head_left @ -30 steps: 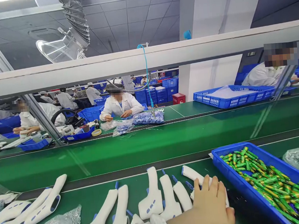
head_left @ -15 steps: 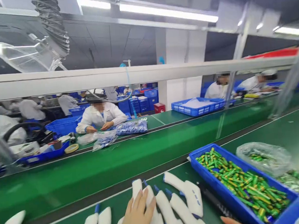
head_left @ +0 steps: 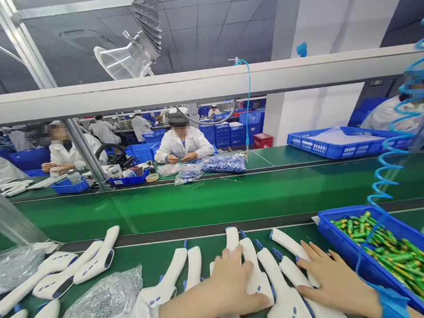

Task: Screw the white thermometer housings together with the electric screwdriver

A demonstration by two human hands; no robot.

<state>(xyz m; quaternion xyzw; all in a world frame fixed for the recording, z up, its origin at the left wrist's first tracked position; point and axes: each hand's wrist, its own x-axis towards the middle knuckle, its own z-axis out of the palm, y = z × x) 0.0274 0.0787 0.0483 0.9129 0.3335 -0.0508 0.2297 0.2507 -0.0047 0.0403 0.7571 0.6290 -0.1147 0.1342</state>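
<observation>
Several white gun-shaped handheld devices with blue tabs, resembling infrared thermometers, lie side by side on the green work surface (head_left: pixel 156 252). My left hand (head_left: pixel 234 276) rests palm down over the middle ones, fingers apart and slightly bent, thumb stretched right across a white device (head_left: pixel 255 272). Its palm side is hidden. Spread out flat, my right hand (head_left: pixel 329 276) touches the handles of the devices at the right end of the row, including a white device (head_left: pixel 290 243). A blue band (head_left: pixel 392 301) circles the right wrist.
Right of my hand stands a blue bin (head_left: pixel 324 228) of green batteries (head_left: pixel 396 257); a coiled blue hose (head_left: pixel 383 173) hangs in front. Bubble wrap (head_left: pixel 102 302) and more white devices (head_left: pixel 95 261) lie left. Co-workers sit beyond the green barrier (head_left: pixel 200 203).
The view has turned left and bin and devices sit differently in it. My right hand has come fully into view, over the right-hand devices. My left hand stays on the middle ones.
</observation>
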